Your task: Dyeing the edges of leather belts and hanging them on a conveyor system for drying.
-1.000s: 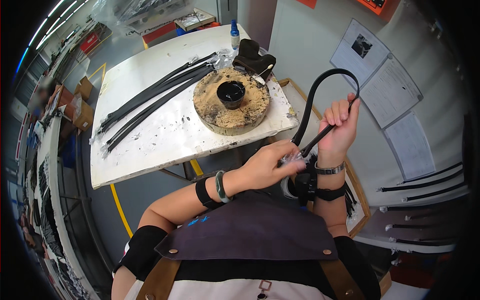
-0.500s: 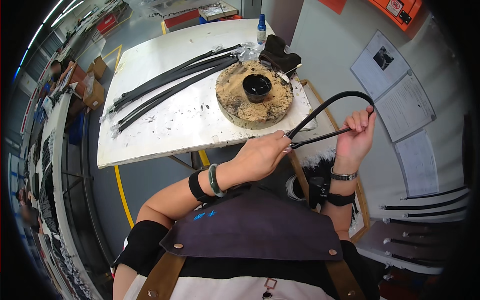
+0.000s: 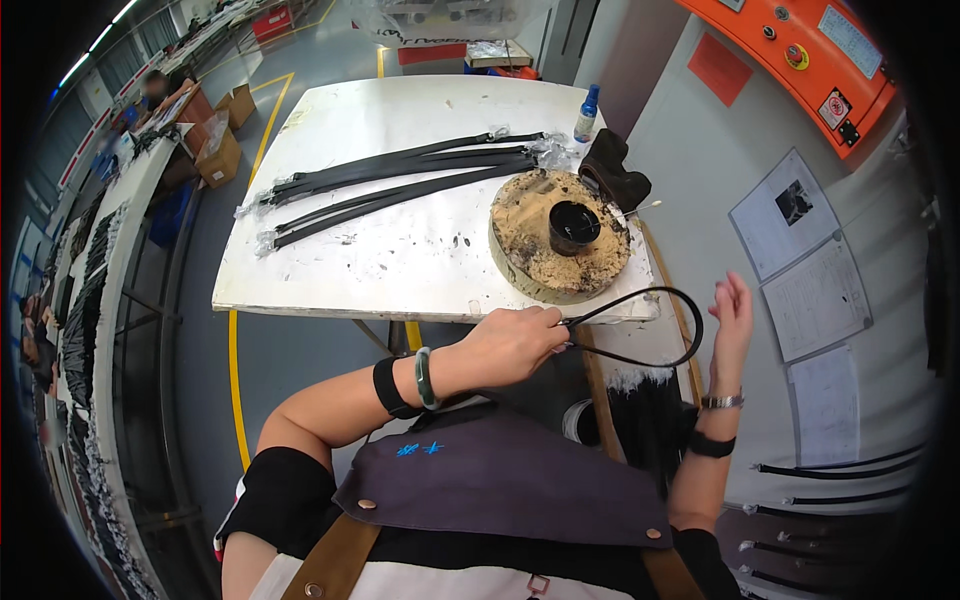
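My left hand (image 3: 518, 343) is closed on the two ends of a thin black strap (image 3: 697, 312), which bows out to the right in a loop. A bit of shiny metal shows at the strap's ends beside my fingers. My right hand (image 3: 732, 318) is off the strap, to the right of the loop, with its fingers stretched upward and nothing in them. Beyond the loop, a small black cup (image 3: 574, 229) of dark, glossy liquid stands on a round block (image 3: 520, 273) with a stained tan top.
The block sits on a white table (image 3: 390, 285) marked with black specks. Several black straps (image 3: 400, 165) with plastic-wrapped ends lie there, near a blue bottle (image 3: 587, 113) and a dark cloth-like item (image 3: 613, 172). More straps (image 3: 840, 472) hang at the right. An orange machine (image 3: 800, 55) stands upper right.
My right hand has let go of the strap's bend and moved lower, its fingers opening out. The loop now droops from my left hand. The whole view has shifted.
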`<state>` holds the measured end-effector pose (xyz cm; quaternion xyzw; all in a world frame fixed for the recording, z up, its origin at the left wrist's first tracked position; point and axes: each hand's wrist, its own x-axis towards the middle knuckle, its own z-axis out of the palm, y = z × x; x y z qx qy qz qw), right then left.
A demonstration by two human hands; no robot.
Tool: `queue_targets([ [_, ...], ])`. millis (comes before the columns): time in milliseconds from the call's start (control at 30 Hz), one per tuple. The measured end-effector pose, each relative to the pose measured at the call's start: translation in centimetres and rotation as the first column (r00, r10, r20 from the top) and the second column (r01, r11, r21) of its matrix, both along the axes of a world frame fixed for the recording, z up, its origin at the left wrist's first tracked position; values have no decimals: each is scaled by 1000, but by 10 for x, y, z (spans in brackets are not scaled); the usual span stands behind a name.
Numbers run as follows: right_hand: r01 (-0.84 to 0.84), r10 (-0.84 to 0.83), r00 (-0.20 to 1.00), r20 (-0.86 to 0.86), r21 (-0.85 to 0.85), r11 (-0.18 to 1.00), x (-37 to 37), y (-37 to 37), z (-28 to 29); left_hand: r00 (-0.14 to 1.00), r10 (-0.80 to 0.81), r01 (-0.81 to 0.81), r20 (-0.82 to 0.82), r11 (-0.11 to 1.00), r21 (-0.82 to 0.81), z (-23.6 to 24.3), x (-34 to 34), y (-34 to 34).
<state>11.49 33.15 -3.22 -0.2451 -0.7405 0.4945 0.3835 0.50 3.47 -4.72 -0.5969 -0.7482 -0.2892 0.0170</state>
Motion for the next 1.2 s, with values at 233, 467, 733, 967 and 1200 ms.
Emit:
queue_targets([
  [233,-531,551,804,223,-149,834,-93,-42,60,999,-12,12,-51,1000,3,1,-4,-6],
  [467,-612,609,786,108,-6,791,-120,-52,64,998,27,-27,-55,1000,4,2,-5,-14],
  [733,-593,592,805,36,13,805,-119,-46,62,998,32,-32,-58,999,2,0,-6,-16],
  [967,-637,637,771,-1,41,770,-122,-53,57,999,23,-22,-47,1000,10,-1,-5,-14],
  [1200,-661,662,749,27,-37,749,-119,-48,53,998,24,-23,-60,1000,10,1,-5,-17],
])
